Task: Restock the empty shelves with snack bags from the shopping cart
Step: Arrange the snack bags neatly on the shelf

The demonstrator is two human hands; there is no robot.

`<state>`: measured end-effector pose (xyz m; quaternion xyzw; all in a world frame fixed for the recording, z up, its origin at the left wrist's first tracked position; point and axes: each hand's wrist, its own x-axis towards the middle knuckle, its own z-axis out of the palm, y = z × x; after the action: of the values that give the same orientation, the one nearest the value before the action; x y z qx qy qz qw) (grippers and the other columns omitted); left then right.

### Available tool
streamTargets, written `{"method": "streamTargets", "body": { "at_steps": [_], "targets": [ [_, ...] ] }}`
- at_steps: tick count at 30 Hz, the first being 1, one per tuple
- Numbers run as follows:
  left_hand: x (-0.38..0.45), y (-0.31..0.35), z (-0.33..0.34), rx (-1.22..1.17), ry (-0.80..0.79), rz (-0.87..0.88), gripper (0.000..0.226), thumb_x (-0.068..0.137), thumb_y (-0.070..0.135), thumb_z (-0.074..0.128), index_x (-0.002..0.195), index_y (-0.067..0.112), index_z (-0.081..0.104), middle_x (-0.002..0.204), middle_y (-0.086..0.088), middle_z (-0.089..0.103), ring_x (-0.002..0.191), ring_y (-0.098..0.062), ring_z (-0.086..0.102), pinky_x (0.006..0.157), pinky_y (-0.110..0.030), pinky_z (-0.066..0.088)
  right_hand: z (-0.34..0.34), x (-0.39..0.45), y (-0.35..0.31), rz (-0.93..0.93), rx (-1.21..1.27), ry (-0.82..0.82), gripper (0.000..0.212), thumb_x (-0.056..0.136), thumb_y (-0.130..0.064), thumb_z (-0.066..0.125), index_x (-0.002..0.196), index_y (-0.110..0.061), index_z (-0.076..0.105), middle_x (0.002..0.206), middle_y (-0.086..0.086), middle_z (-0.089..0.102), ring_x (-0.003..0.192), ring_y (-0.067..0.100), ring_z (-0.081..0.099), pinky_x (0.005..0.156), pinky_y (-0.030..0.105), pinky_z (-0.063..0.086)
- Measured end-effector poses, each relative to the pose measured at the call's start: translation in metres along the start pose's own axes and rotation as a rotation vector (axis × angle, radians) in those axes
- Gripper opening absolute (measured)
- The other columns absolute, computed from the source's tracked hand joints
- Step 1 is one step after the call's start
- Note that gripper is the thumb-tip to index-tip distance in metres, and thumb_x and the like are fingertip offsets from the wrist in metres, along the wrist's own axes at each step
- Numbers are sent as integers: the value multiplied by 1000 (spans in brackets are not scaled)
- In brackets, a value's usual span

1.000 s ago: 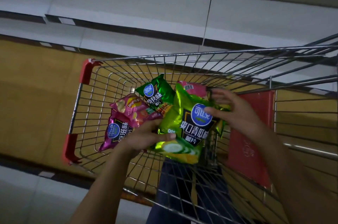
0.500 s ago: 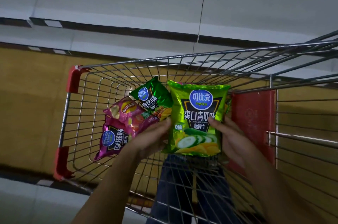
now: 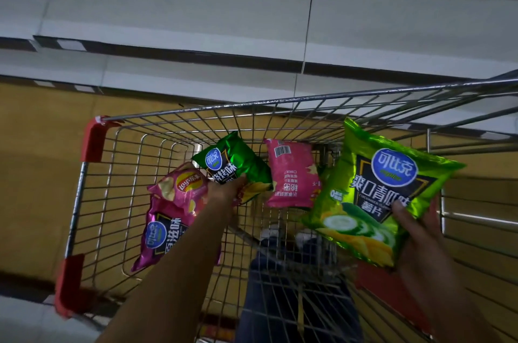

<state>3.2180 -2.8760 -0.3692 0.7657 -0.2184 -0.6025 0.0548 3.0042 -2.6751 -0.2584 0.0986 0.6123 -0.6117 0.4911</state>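
My right hand (image 3: 417, 233) grips a light green cucumber chip bag (image 3: 375, 191) by its lower right corner, held up over the right side of the wire shopping cart (image 3: 179, 112). My left hand (image 3: 227, 191) reaches down into the cart and touches the lower edge of a dark green chip bag (image 3: 229, 163); its fingers are hidden from view. A small pink Lay's bag (image 3: 182, 185) lies on a magenta chip bag (image 3: 165, 230) at the cart's left. A pink bag (image 3: 291, 174) lies back side up in the middle.
White empty shelves (image 3: 196, 14) run across the top of the view, beyond the cart. The cart has red corner guards (image 3: 92, 140) and a red child-seat flap (image 3: 392, 292) at the right. Yellow-brown floor lies to the left. My legs show through the cart's wire bottom.
My right hand has carried the light green bag to the right alone. My left hand let go of it and moved down onto the dark green bag. The pink bag underneath is uncovered.
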Motion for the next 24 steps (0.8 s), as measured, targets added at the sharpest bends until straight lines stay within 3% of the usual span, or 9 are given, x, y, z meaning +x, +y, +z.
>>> {"method": "streamTargets", "body": {
  "at_steps": [3, 5, 9, 13, 16, 20, 24],
  "targets": [
    [10, 9, 0, -175, -101, -35, 51, 73, 11, 80, 118, 0, 57, 109, -19, 69, 94, -33, 69, 77, -47, 58, 0, -2, 0, -9, -4, 1, 41, 94, -9, 50, 102, -44, 70, 111, -2, 74, 90, 21, 74, 65, 41, 61],
    [10, 12, -5, -167, -155, -35, 54, 68, 11, 83, 117, 2, 61, 109, -18, 70, 97, -33, 69, 82, -48, 57, 2, -2, 0, -16, -9, -4, 43, 94, -9, 50, 99, -46, 71, 111, -3, 74, 93, 22, 73, 67, 43, 61],
    [1, 10, -9, -95, -220, 25, 49, 74, 9, 79, 118, 9, 59, 115, -10, 67, 110, -29, 60, 91, -44, 50, 6, -2, 2, -11, 6, -4, 40, 94, -13, 51, 105, -46, 69, 121, 0, 70, 106, 31, 68, 82, 60, 54],
    [-3, -6, -9, -238, -228, 92, 62, 80, -10, 65, 132, 12, 40, 121, -10, 61, 112, -33, 60, 96, -49, 49, 6, -1, 4, 10, 23, 3, 36, 87, -19, 56, 113, -40, 68, 123, 4, 69, 106, 29, 69, 82, 55, 56],
    [-3, -15, -9, -307, -219, 105, 67, 78, -4, 70, 131, 16, 34, 125, -11, 55, 112, -33, 59, 99, -52, 47, 3, -1, 4, 27, 3, -8, 44, 86, -22, 57, 128, -34, 60, 125, 6, 67, 111, 33, 66, 89, 63, 50],
    [-11, -24, -18, -297, -196, 145, 86, 62, 18, 84, 135, 15, 38, 127, -10, 60, 110, -31, 63, 93, -49, 51, 0, -3, 4, 35, -23, -15, 46, 85, -23, 58, 131, -30, 58, 123, 5, 69, 107, 30, 68, 80, 53, 57],
    [-34, -17, -44, -313, -303, 117, 72, 68, 26, 84, 129, 9, 50, 117, -18, 68, 106, -36, 66, 94, -56, 50, 3, -13, 0, 48, -29, -41, 45, 85, -21, 59, 130, -27, 58, 122, 5, 69, 105, 29, 69, 73, 46, 59]
  ]
}}
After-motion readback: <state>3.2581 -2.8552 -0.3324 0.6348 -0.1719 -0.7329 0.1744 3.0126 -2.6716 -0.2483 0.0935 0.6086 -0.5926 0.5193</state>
